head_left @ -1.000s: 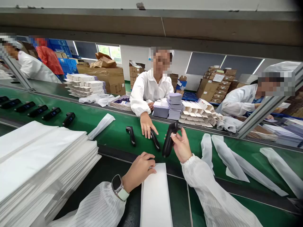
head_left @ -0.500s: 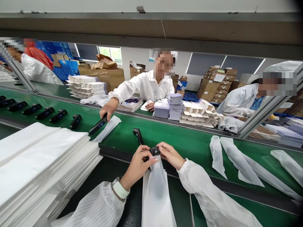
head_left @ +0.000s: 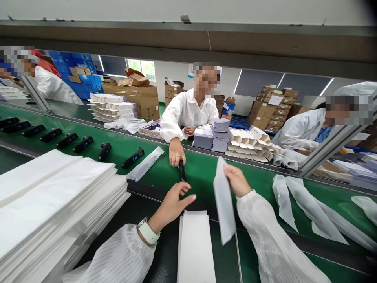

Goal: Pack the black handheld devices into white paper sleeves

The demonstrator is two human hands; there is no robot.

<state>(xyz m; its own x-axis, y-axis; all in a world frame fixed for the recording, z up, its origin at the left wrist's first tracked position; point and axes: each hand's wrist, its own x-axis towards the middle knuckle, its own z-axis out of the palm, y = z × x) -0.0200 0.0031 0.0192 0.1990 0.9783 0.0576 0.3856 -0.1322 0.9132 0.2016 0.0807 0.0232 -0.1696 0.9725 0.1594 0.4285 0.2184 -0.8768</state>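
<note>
My right hand (head_left: 238, 180) pinches the upper end of a translucent white sleeve (head_left: 224, 204), which hangs down over the belt's near edge. Fingers apart, my left hand (head_left: 172, 204) is just below a black device (head_left: 182, 171) that a co-worker's hand holds from above. Nothing shows in my left hand. Between my forearms lies a stack of narrow white sleeves (head_left: 196, 247). At the left, another black device (head_left: 133, 158) rests on the green belt beside a flat sleeve (head_left: 146, 163).
A tall stack of white sheets (head_left: 55, 196) fills the lower left. Several black devices line the belt (head_left: 159, 177) at left; filled sleeves (head_left: 315, 208) lie at right. Across it sit a co-worker (head_left: 191, 114), booklets (head_left: 219, 135) and white boxes (head_left: 250, 143). A shelf edge spans above.
My right hand has moved right, carrying the sleeve away from the stack. My left hand has opened and let go. The co-worker's hand has left one device at left and reached another before me.
</note>
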